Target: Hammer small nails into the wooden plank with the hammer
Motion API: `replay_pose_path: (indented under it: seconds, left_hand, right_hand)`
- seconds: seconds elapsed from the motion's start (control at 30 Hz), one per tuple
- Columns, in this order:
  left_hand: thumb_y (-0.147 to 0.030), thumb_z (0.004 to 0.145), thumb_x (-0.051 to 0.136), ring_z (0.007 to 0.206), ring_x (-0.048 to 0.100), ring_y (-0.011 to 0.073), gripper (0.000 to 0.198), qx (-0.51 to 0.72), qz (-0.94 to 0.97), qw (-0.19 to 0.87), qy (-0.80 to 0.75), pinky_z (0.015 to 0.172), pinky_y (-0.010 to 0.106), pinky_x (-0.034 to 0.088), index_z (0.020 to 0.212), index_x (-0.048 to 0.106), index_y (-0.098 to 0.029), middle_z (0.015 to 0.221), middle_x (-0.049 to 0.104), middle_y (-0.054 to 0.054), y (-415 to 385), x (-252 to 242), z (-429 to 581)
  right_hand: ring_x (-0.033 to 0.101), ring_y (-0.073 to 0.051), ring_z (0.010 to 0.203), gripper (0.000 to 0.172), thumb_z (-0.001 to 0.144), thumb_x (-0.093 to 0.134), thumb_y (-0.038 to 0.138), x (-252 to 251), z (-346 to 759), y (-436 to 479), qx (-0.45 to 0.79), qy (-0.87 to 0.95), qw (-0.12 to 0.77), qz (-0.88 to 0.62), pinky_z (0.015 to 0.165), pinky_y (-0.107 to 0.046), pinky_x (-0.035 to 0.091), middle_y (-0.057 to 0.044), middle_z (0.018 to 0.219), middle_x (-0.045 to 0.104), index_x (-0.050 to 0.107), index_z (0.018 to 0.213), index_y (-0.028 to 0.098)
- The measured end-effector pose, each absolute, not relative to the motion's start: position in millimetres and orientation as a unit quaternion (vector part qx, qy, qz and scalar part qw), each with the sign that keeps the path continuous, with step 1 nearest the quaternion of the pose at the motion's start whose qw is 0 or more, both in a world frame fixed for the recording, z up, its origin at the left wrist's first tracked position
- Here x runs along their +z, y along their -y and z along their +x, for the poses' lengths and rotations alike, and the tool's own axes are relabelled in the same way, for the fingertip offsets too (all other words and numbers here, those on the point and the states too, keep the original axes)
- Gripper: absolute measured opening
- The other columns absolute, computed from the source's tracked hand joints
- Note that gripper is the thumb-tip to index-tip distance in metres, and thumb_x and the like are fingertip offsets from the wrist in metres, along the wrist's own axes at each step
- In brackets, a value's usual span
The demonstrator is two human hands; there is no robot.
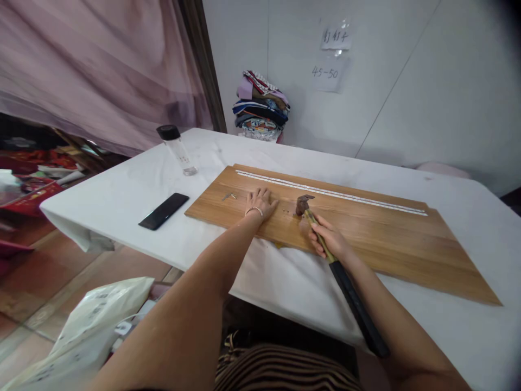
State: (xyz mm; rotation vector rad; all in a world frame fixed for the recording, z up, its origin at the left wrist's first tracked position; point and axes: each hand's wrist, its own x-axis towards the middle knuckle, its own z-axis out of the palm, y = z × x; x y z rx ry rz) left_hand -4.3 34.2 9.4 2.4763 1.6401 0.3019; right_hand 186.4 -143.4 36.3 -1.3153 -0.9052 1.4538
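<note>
A long wooden board [386, 239] lies on the white-covered table. My left hand [260, 203] rests flat on it with fingers spread, a bracelet at the wrist. My right hand [328, 236] is wrapped round the yellowish shaft of a claw hammer [354, 298], close to its head. The rusty hammer head is just over or touching the board, which I cannot tell, and the black grip points back toward me. Small dark marks show in the wood between my hands. A few nails [233, 196] lie on the board left of my left hand.
Two white strips [334, 192] run along the board's far side. A black phone [164, 211] and a clear bottle [179, 152] with a dark lid stand left on the table [101, 190]. Folded cloths [262, 106] are stacked behind; a pale bag [93, 320] sits below left.
</note>
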Motion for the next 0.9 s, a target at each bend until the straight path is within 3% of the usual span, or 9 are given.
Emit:
replay_pose_path:
  seconds: [0.13, 0.3, 0.47, 0.9]
  left_hand:
    - [-0.052, 0.105, 0.042, 0.149, 0.044, 0.0296, 0.044, 0.101, 0.828, 0.075, -0.546, 0.124, 0.051, 0.032, 0.135, 0.065, -0.029, 0.159, 0.057, 0.007, -35.2, 7.8, -4.4]
    - [-0.051, 0.105, 0.042, 0.149, 0.044, 0.0299, 0.044, 0.105, 0.827, 0.075, -0.547, 0.124, 0.051, 0.032, 0.136, 0.065, -0.03, 0.159, 0.057, 0.007, -35.8, 6.4, -4.7]
    - [-0.05, 0.104, 0.042, 0.148, 0.045, 0.0303, 0.045, 0.106, 0.829, 0.075, -0.544, 0.123, 0.051, 0.033, 0.136, 0.065, -0.029, 0.159, 0.058, 0.007, -35.3, 7.2, -4.4]
    - [-0.05, 0.104, 0.042, 0.151, 0.042, 0.0303, 0.047, 0.109, 0.829, 0.078, -0.544, 0.125, 0.052, 0.031, 0.14, 0.064, -0.028, 0.161, 0.056, 0.008, -38.6, 2.0, -4.8]
  right_hand:
    - [0.042, -0.008, 0.034, 0.075, 0.088, 0.068, 0.045, 34.6, 187.6, 143.8, 0.587, 0.369, 0.478, -0.538, 0.03, -0.017, 0.03, 0.012, 0.061, 0.05, 0.042, 0.157, 0.027]
    - [0.042, -0.008, 0.034, 0.057, 0.084, 0.071, 0.051, 32.9, 186.6, 143.1, 0.589, 0.384, 0.458, -0.544, 0.028, -0.018, 0.03, 0.011, 0.061, 0.051, 0.056, 0.131, 0.024]
    - [0.042, -0.007, 0.034, 0.046, 0.084, 0.071, 0.054, 33.9, 185.0, 143.9, 0.581, 0.389, 0.464, -0.543, 0.029, -0.019, 0.029, 0.011, 0.063, 0.051, 0.057, 0.118, 0.025]
    - [0.042, -0.007, 0.034, 0.047, 0.08, 0.072, 0.061, 32.5, 185.1, 143.4, 0.577, 0.392, 0.464, -0.546, 0.029, -0.019, 0.031, 0.012, 0.063, 0.05, 0.049, 0.101, 0.026]
